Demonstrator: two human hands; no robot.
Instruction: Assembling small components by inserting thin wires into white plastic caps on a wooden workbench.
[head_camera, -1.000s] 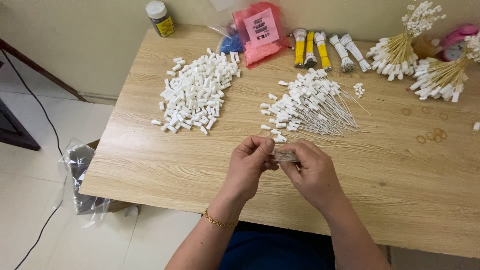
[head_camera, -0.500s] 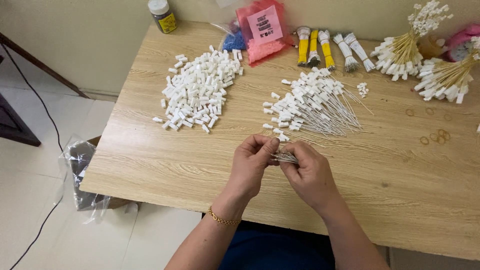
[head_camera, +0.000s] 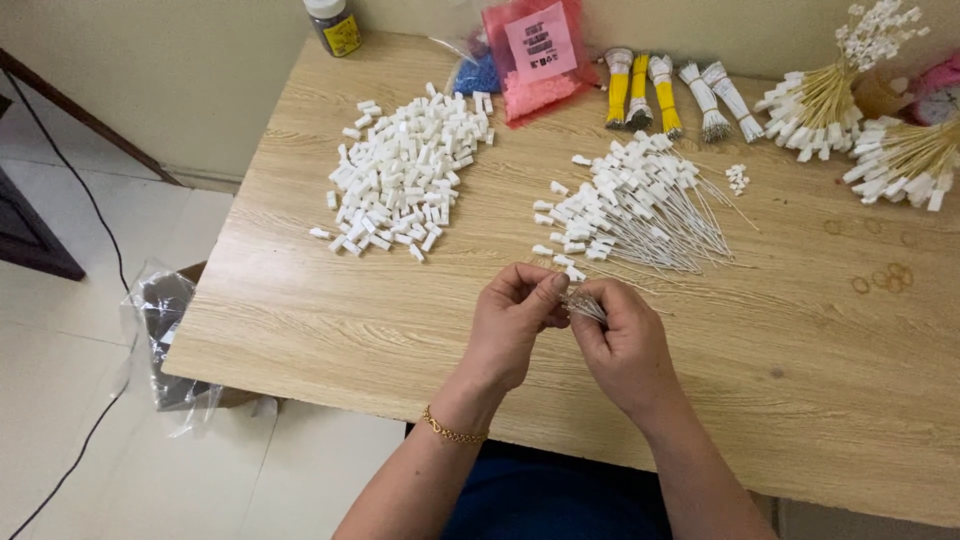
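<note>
Fitting a wire bundle (head_camera: 583, 303): left hand (head_camera: 515, 325) and right hand (head_camera: 625, 345) both pinch it closed. Next likely calls for a white connector (head_camera: 405, 175).

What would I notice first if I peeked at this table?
Probably the big heap of small white plastic blocks on the left of the wooden table, and beside it the pile of thin white wires with white ends. Nearer the front edge, the left hand and right hand meet over a small bunch of thin wires. Yellow and white bundles lie along the back.
</note>
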